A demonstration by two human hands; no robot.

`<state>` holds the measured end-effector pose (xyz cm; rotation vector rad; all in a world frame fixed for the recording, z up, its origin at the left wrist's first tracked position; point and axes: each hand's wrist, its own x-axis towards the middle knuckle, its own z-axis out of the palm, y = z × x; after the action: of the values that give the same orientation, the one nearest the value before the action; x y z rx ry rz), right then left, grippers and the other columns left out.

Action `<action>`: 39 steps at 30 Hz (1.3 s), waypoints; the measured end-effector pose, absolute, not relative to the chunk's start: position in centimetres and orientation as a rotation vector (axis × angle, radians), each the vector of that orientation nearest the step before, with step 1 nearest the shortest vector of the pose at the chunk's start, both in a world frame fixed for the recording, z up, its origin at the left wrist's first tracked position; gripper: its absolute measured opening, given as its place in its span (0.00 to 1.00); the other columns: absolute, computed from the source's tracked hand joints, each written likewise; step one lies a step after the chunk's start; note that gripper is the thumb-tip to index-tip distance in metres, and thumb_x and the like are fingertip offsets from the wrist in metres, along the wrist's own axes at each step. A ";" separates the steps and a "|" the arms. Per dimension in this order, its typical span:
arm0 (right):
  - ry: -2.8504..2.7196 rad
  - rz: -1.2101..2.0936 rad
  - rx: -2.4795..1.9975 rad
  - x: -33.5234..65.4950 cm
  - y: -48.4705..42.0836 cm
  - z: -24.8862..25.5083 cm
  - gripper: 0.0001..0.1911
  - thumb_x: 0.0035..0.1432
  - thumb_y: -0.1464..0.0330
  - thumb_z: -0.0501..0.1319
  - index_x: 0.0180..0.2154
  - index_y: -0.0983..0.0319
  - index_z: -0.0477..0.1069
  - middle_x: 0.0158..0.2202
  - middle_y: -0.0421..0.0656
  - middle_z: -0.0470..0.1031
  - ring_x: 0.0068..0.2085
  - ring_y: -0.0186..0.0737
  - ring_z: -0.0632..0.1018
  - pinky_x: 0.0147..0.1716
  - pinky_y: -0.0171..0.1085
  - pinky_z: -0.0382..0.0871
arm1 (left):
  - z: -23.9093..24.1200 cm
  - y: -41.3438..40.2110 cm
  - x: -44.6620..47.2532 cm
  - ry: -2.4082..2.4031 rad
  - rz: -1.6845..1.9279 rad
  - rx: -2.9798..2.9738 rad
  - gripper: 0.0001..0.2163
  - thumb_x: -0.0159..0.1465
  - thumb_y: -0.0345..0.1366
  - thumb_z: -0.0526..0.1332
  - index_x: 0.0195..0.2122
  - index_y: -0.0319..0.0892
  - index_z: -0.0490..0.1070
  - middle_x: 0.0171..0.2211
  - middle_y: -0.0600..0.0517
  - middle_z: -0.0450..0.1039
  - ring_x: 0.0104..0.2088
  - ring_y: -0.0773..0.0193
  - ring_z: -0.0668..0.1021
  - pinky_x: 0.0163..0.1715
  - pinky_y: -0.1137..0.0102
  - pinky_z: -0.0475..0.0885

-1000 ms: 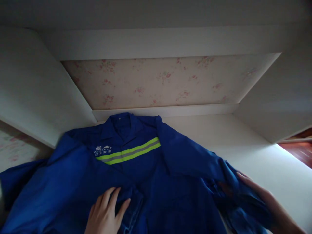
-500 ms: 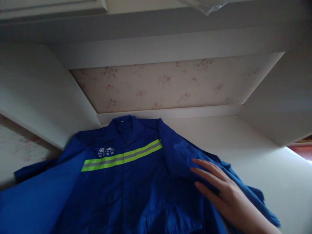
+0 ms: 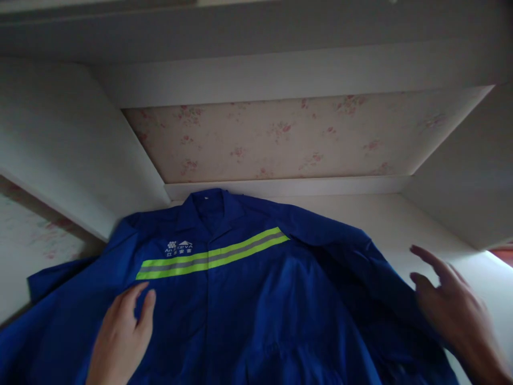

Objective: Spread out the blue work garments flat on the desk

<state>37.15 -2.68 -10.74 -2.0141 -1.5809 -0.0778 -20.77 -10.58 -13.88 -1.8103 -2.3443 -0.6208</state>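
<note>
From your head camera, the blue cotton work jacket with a yellow-green reflective stripe [image 3: 240,289] lies spread, front up, on the white shelf [image 3: 401,224]. Your left hand [image 3: 120,337] rests flat on its chest, fingers loose. Your right hand [image 3: 452,305], fingers spread, hovers beside the sleeve.

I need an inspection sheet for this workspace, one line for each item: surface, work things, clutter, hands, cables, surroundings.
Surface: white desk top, bare at the right.
Work things: blue work jacket lies front up, collar toward the wall; yellow-green reflective stripe across the chest, white logo above it.
Clutter: nothing seen.
Hands: left hand flat on the jacket's chest; right hand open, fingers spread, at the right sleeve; contact unclear.
Cables: nothing seen.
Surroundings: floral wallpaper behind, white shelf panels at the sides.
</note>
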 end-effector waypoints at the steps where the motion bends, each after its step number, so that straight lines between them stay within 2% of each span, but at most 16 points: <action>1: -1.629 -0.094 -1.902 35.6 -2.8 -10.0 0.27 0.63 0.59 0.49 0.61 0.59 0.64 0.56 0.57 0.71 0.54 0.61 0.75 0.48 0.56 0.71 | -14.0 -8.7 -20.6 -2.345 -0.573 -1.818 0.28 0.69 0.52 0.43 0.56 0.33 0.64 0.51 0.36 0.70 0.52 0.46 0.74 0.56 0.55 0.68; 4: -1.976 -0.028 -1.561 29.2 -2.7 -10.4 0.24 0.66 0.57 0.51 0.60 0.54 0.64 0.61 0.49 0.67 0.62 0.53 0.66 0.62 0.57 0.57 | -14.9 -2.7 -20.9 -2.358 -0.303 -1.830 0.32 0.68 0.51 0.40 0.61 0.29 0.60 0.62 0.33 0.62 0.62 0.43 0.64 0.62 0.52 0.59; 6: -2.257 0.111 -1.520 25.3 -2.3 -12.6 0.26 0.66 0.54 0.51 0.64 0.50 0.59 0.66 0.45 0.60 0.67 0.55 0.59 0.64 0.66 0.46 | -16.0 0.3 -21.4 -2.408 -0.178 -1.806 0.32 0.68 0.50 0.39 0.63 0.30 0.60 0.65 0.34 0.58 0.65 0.38 0.59 0.62 0.44 0.54; 8: -2.449 0.298 -1.584 22.6 -2.0 -15.1 0.30 0.66 0.49 0.50 0.66 0.43 0.52 0.70 0.43 0.50 0.69 0.60 0.52 0.60 0.75 0.39 | -17.4 2.2 -22.1 -2.461 -0.145 -1.800 0.31 0.68 0.50 0.39 0.63 0.34 0.61 0.66 0.38 0.58 0.65 0.36 0.59 0.61 0.37 0.51; 10: -2.514 0.423 -1.649 21.0 -2.1 -17.2 0.30 0.65 0.46 0.48 0.66 0.39 0.47 0.71 0.42 0.45 0.69 0.62 0.49 0.58 0.77 0.37 | -18.5 3.4 -22.9 -2.491 -0.123 -1.815 0.31 0.68 0.51 0.39 0.64 0.38 0.60 0.67 0.41 0.57 0.66 0.38 0.58 0.61 0.37 0.49; 13: -2.478 0.398 -1.745 19.8 -2.3 -18.5 0.30 0.65 0.45 0.46 0.66 0.39 0.47 0.72 0.41 0.43 0.69 0.63 0.47 0.58 0.78 0.33 | -19.4 5.1 -24.4 -2.499 -0.113 -1.861 0.31 0.68 0.53 0.39 0.66 0.41 0.58 0.68 0.44 0.54 0.68 0.43 0.55 0.63 0.40 0.46; 23: -2.367 0.393 -1.855 15.4 -1.9 -17.8 0.30 0.65 0.44 0.41 0.66 0.40 0.49 0.71 0.41 0.40 0.70 0.62 0.45 0.56 0.79 0.31 | -19.4 9.6 -27.4 -2.534 -0.198 -1.969 0.30 0.67 0.53 0.43 0.66 0.42 0.58 0.69 0.45 0.53 0.68 0.45 0.53 0.64 0.43 0.42; 26: -2.371 0.430 -1.848 15.4 -1.7 -17.3 0.31 0.66 0.44 0.41 0.66 0.41 0.49 0.72 0.42 0.39 0.70 0.62 0.44 0.55 0.79 0.30 | -18.4 9.5 -26.8 -2.575 -0.290 -1.965 0.29 0.66 0.52 0.46 0.64 0.42 0.61 0.68 0.44 0.56 0.68 0.44 0.54 0.65 0.44 0.41; 30: -2.388 0.617 -1.792 16.6 -1.7 -15.7 0.29 0.66 0.48 0.48 0.65 0.43 0.54 0.72 0.41 0.41 0.70 0.62 0.45 0.56 0.78 0.33 | -16.1 8.5 -23.9 -2.615 -0.549 -1.919 0.25 0.65 0.45 0.50 0.56 0.34 0.68 0.65 0.34 0.57 0.66 0.36 0.55 0.62 0.39 0.41; 32: -2.314 0.662 -1.753 17.4 -1.5 -14.9 0.26 0.66 0.52 0.51 0.63 0.48 0.60 0.69 0.43 0.52 0.68 0.59 0.54 0.59 0.75 0.38 | -15.0 7.4 -20.9 -2.617 -0.755 -1.876 0.23 0.64 0.42 0.50 0.54 0.32 0.67 0.63 0.30 0.57 0.64 0.33 0.57 0.61 0.38 0.44; 33: -2.239 0.654 -1.738 17.6 -1.3 -14.5 0.24 0.66 0.54 0.51 0.61 0.51 0.64 0.66 0.45 0.61 0.66 0.57 0.60 0.60 0.71 0.42 | -14.6 6.7 -19.0 -2.624 -0.871 -1.860 0.22 0.64 0.41 0.50 0.53 0.32 0.67 0.60 0.29 0.60 0.62 0.33 0.61 0.60 0.40 0.49; 35: -1.991 0.713 -1.688 17.8 -0.5 -14.3 0.22 0.66 0.56 0.52 0.55 0.56 0.70 0.54 0.48 0.75 0.57 0.52 0.71 0.60 0.61 0.53 | -14.3 5.2 -14.5 -2.659 -1.126 -1.862 0.19 0.63 0.43 0.51 0.49 0.36 0.67 0.51 0.34 0.69 0.53 0.41 0.71 0.54 0.48 0.62; 37: -1.655 0.963 -1.592 17.6 0.8 -14.7 0.20 0.62 0.55 0.56 0.48 0.59 0.75 0.40 0.47 0.80 0.43 0.47 0.78 0.48 0.48 0.67 | -14.6 3.7 -9.5 -2.698 -1.412 -1.928 0.16 0.63 0.48 0.52 0.44 0.42 0.66 0.38 0.46 0.73 0.39 0.54 0.76 0.41 0.62 0.70; 38: -1.497 1.106 -1.536 17.4 1.6 -15.1 0.20 0.59 0.54 0.59 0.45 0.59 0.76 0.34 0.45 0.79 0.35 0.44 0.78 0.39 0.42 0.69 | -14.8 3.1 -7.2 -2.710 -1.545 -1.963 0.15 0.63 0.50 0.54 0.41 0.44 0.66 0.33 0.51 0.72 0.34 0.58 0.75 0.36 0.66 0.70; 39: -1.362 1.227 -1.489 17.2 2.4 -15.6 0.19 0.57 0.53 0.60 0.42 0.60 0.76 0.29 0.42 0.77 0.27 0.39 0.75 0.30 0.38 0.67 | -15.2 2.7 -5.0 -2.721 -1.661 -1.995 0.14 0.62 0.50 0.55 0.37 0.45 0.65 0.28 0.55 0.69 0.29 0.62 0.73 0.31 0.70 0.68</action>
<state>17.17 2.37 -15.57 -1.4890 -1.3623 1.2274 -5.02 2.72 -15.17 -1.9953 -2.7212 -1.6613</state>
